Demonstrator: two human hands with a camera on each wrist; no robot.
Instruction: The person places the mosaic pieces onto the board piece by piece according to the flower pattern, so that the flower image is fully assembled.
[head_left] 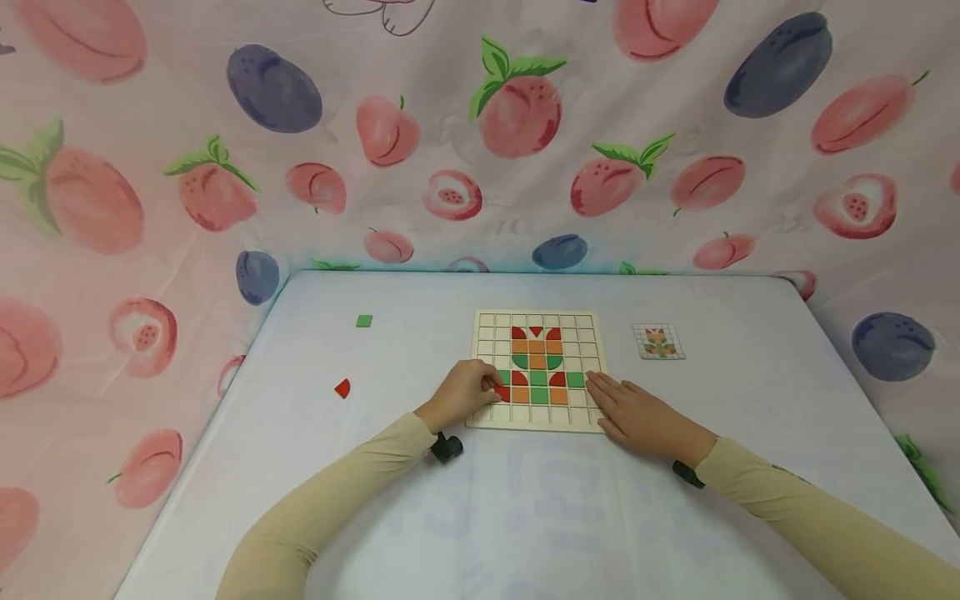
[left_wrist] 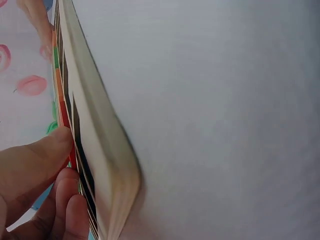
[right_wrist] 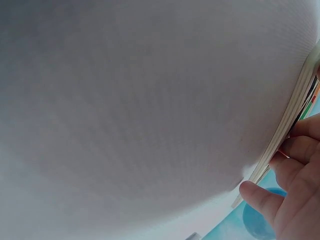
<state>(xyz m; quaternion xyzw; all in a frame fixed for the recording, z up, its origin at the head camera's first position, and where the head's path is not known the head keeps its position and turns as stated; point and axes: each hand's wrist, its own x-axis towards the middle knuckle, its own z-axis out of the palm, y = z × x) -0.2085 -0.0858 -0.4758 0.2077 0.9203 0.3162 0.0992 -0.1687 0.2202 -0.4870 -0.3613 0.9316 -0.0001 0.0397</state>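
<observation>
A wooden grid board (head_left: pixel 537 322) lies on the white table, partly filled with red, orange and green tiles (head_left: pixel 537 363). My left hand (head_left: pixel 463 393) sits at the board's left side and pinches a red tile (head_left: pixel 501 392) over a cell there. In the left wrist view the left hand's fingers (left_wrist: pixel 35 165) curl against the board's edge (left_wrist: pixel 95 125). My right hand (head_left: pixel 633 414) lies flat with straight fingers on the board's right front corner. The right wrist view shows that hand's fingers (right_wrist: pixel 295 170) resting on the board's rim (right_wrist: pixel 285 130).
A loose green square tile (head_left: pixel 363 321) and a loose red quarter-round tile (head_left: pixel 342 388) lie on the table left of the board. A small pattern card (head_left: pixel 657 341) lies to the board's right. Fruit-printed cloth (head_left: pixel 480 133) walls surround the table.
</observation>
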